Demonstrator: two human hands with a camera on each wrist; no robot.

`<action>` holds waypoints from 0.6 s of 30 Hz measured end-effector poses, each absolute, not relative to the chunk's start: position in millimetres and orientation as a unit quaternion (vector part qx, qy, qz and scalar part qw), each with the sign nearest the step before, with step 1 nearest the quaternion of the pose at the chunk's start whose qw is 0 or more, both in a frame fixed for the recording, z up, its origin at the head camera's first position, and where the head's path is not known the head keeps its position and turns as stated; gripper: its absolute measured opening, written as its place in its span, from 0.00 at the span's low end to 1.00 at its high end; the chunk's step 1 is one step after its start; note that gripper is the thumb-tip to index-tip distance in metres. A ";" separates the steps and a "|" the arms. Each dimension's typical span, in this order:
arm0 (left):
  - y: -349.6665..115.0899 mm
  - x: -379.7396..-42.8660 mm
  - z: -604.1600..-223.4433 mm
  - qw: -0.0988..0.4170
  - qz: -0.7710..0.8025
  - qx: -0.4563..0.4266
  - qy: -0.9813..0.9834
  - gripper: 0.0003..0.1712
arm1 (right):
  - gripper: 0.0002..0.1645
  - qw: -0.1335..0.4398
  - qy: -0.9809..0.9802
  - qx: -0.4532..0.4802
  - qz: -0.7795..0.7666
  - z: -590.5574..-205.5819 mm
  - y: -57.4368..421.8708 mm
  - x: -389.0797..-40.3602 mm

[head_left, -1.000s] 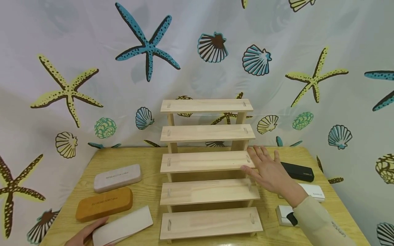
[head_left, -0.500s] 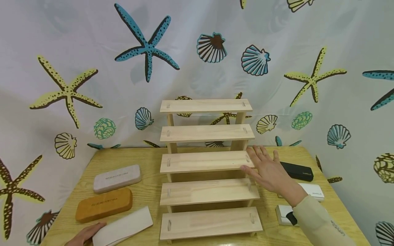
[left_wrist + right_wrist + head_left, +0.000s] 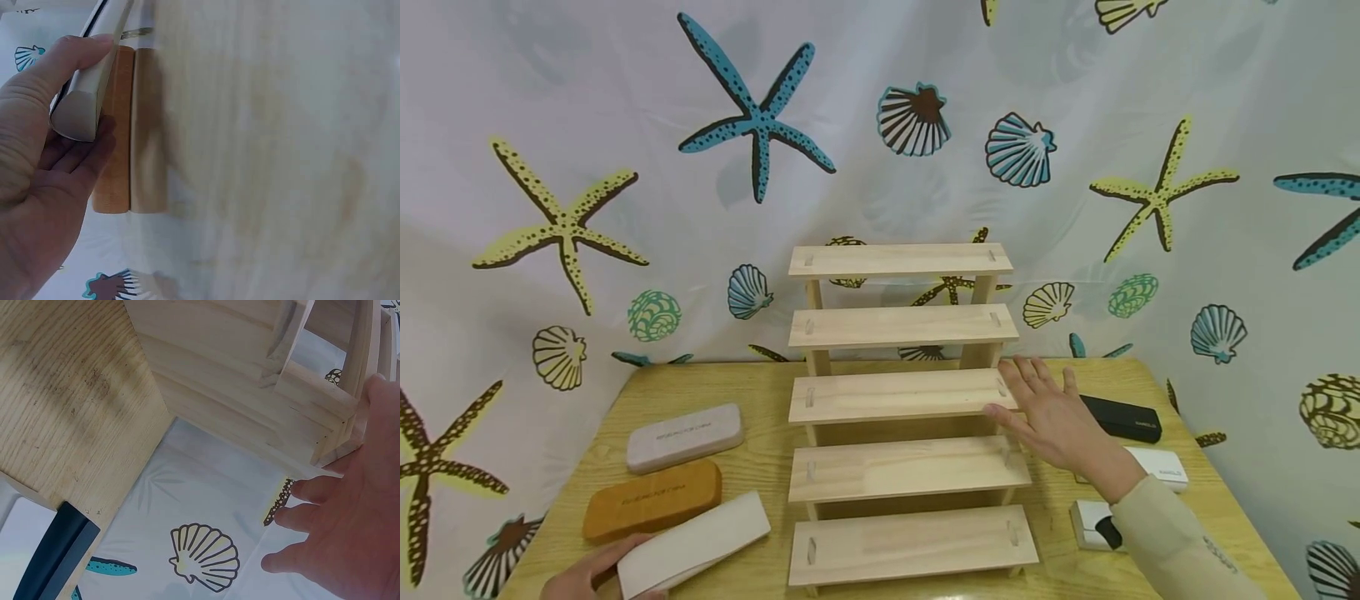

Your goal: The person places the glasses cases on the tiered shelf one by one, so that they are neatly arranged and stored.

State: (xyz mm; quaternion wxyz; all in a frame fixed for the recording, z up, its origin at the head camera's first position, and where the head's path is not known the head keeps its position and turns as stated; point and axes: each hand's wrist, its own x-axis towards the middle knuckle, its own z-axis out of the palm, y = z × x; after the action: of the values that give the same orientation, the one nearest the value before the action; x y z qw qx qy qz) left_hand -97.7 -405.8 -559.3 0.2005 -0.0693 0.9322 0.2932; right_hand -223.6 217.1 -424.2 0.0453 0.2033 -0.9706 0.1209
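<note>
At the lower left of the head view my left hand grips a white glasses case by its near end. In the left wrist view the thumb lies over the case and the fingers are beneath it. Behind it lie a brown-orange glasses case and a pale grey one. My right hand, fingers extended, rests at the right end of the middle step of a five-tier wooden display stand. The right wrist view has the hand beside the stand's side.
To the right of the stand lie a black case, a white case and a white case with a black flap, partly behind the right sleeve. A curtain with starfish and shells hangs behind the wooden table.
My left hand has closed round the white case, whose end has shifted slightly up and left. My right hand stays at the stand. The head view has moved a little.
</note>
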 end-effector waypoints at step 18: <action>-361.3 -94.1 -453.9 -0.038 0.403 -0.073 0.912 0.49 | 0.47 0.054 -0.971 0.212 0.097 -419.8 216.3 -224.2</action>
State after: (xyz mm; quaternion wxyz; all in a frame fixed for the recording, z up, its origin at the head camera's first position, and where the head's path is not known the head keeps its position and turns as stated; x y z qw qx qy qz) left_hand -94.1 -361.3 -453.9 -0.0380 -0.0728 0.9115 0.4029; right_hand -224.2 216.3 -419.8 0.0538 0.2117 -0.9710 0.0972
